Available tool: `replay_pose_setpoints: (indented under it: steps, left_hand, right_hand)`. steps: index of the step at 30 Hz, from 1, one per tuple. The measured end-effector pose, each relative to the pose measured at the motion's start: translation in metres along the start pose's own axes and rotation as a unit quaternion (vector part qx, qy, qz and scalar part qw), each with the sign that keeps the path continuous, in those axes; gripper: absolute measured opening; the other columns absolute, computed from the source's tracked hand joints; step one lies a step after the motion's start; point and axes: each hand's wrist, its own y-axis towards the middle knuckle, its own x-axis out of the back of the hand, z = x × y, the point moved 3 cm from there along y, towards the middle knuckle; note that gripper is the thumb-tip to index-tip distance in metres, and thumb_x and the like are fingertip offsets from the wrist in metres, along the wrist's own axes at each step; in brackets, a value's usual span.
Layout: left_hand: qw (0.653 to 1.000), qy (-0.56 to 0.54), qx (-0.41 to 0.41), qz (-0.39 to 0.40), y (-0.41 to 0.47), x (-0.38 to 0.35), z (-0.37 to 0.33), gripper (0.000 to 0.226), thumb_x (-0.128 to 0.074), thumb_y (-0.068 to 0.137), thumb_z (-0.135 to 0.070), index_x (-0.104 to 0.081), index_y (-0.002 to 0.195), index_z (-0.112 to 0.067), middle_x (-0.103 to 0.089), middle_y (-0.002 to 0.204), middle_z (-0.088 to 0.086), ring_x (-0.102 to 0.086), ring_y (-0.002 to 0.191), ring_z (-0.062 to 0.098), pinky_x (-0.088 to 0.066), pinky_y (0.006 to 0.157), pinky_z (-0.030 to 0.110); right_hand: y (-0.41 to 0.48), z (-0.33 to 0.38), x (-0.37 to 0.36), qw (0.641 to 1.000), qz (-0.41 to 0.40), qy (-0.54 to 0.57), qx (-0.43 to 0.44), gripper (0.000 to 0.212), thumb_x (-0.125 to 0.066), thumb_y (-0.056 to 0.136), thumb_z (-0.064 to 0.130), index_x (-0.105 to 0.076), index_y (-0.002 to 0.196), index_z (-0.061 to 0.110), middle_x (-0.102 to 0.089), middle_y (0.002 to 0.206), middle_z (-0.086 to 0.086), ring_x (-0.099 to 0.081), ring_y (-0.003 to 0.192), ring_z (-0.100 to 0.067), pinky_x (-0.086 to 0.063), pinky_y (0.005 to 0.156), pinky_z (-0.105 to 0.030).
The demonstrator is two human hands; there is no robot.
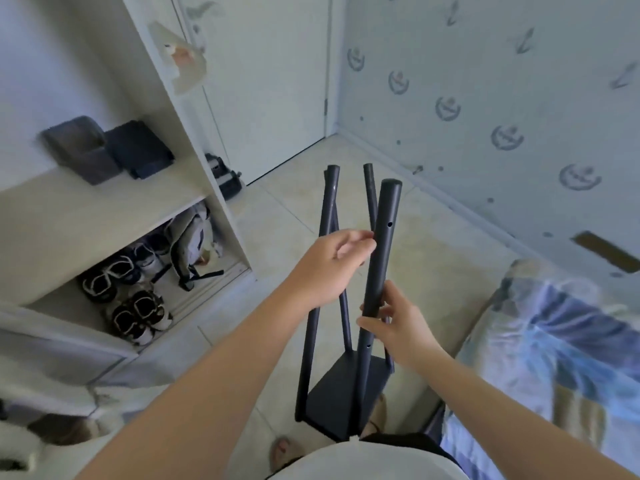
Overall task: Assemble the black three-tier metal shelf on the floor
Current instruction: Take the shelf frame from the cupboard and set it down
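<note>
Shelf frame [332, 400] upright on floor [294, 209] by bed, btm tier + 4 poles. R hand [398, 327] gripping near pole [384, 244] mid-height. L hand [325, 271] fingertips curled at same pole, higher up; pinching or not, can't tell.

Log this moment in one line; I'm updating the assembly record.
stage: four poles standing on bottom tier | right hand: grips near pole low | left hand: fingertips at same pole higher, grip unclear | upper tiers: not fitted

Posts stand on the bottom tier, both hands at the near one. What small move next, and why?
Probably square up the near post: the right hand grips it, the left hand is beside it, and other posts lean unevenly above the tier.
</note>
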Motion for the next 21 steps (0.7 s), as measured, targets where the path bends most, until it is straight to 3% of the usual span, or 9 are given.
replay_pose_setpoints:
  steps: [3, 7, 13, 17, 21]
  left_hand:
    - [0.999, -0.003, -0.037, 0.021, 0.037, -0.036, -0.036, 0.03, -0.064, 0.093, -0.04, -0.063, 0.122, -0.031, -0.072, 0.105, -0.021, -0.066, 0.099, -0.007, -0.05, 0.081, 0.014]
    - [0.998, 0.04, -0.044, -0.012, 0.084, -0.076, -0.058, 0.028, -0.075, 0.085, -0.029, -0.064, 0.111, -0.028, -0.072, 0.098, -0.011, -0.069, 0.088, 0.006, -0.053, 0.081, 0.026]
    - [0.996, 0.078, -0.044, -0.004, 0.135, -0.116, -0.07, 0.025, -0.075, 0.085, -0.026, -0.061, 0.103, -0.035, -0.072, 0.087, -0.01, -0.067, 0.075, 0.004, -0.048, 0.067, 0.021]
    - [0.996, 0.083, -0.024, 0.003, 0.15, -0.13, -0.064, 0.024, -0.072, 0.089, -0.02, -0.064, 0.111, -0.027, -0.074, 0.094, -0.008, -0.07, 0.084, 0.008, -0.054, 0.08, 0.028]
    - [0.994, 0.098, -0.029, 0.039, 0.158, -0.138, -0.061, 0.027, -0.072, 0.09, -0.022, -0.061, 0.103, -0.042, -0.073, 0.097, -0.012, -0.07, 0.09, 0.005, -0.056, 0.088, 0.031]
  right_hand:
    - [0.013, -0.016, 0.031, 0.999, -0.034, 0.013, -0.008, 0.036, -0.079, 0.087, 0.02, -0.051, 0.1, 0.04, -0.067, 0.097, 0.015, -0.065, 0.086, 0.001, -0.06, 0.068, -0.032]
    - [0.032, -0.035, 0.07, 0.998, -0.05, 0.045, -0.002, 0.029, -0.077, 0.089, 0.021, -0.054, 0.102, 0.03, -0.066, 0.094, 0.018, -0.067, 0.084, -0.003, -0.061, 0.066, -0.028]
    - [0.056, -0.066, 0.132, 0.998, -0.038, 0.057, -0.014, 0.029, -0.068, 0.096, 0.02, -0.06, 0.102, 0.047, -0.069, 0.096, 0.026, -0.069, 0.088, -0.001, -0.061, 0.069, -0.026]
    - [0.077, -0.091, 0.188, 0.994, -0.083, 0.055, -0.038, 0.023, -0.061, 0.1, 0.026, -0.059, 0.109, 0.048, -0.073, 0.1, 0.015, -0.07, 0.089, -0.006, -0.063, 0.071, -0.032]
    - [0.105, -0.113, 0.243, 0.987, -0.146, 0.031, -0.052, 0.033, -0.059, 0.101, 0.032, -0.054, 0.134, 0.035, -0.066, 0.114, 0.014, -0.067, 0.095, -0.008, -0.063, 0.077, -0.038]
